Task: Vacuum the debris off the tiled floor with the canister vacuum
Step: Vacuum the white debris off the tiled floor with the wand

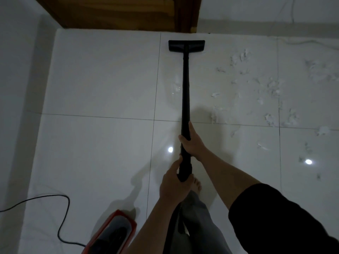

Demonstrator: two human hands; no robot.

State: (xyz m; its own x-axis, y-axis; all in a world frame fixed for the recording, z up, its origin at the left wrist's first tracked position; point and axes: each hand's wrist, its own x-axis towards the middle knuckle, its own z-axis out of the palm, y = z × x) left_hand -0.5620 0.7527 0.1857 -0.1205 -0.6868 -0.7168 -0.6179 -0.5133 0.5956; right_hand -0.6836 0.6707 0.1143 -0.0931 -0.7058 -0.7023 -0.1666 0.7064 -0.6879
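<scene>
A long black vacuum wand (185, 85) runs straight ahead of me to a flat black floor head (186, 46) that lies on the white tiled floor (95, 85) near the far wall. My right hand (190, 140) grips the wand partway up. My left hand (173, 182) grips its thicker lower end, just below the right hand. White shredded debris (271, 88) is scattered over the tiles to the right of the wand. The red and black canister (113, 233) sits on the floor at my lower left.
A black power cord (62, 217) loops across the tiles at the lower left. A wooden door (117, 13) stands at the far edge, and a thin white cable (311, 42) lies by the right wall. My bare foot (197, 186) shows under the wand.
</scene>
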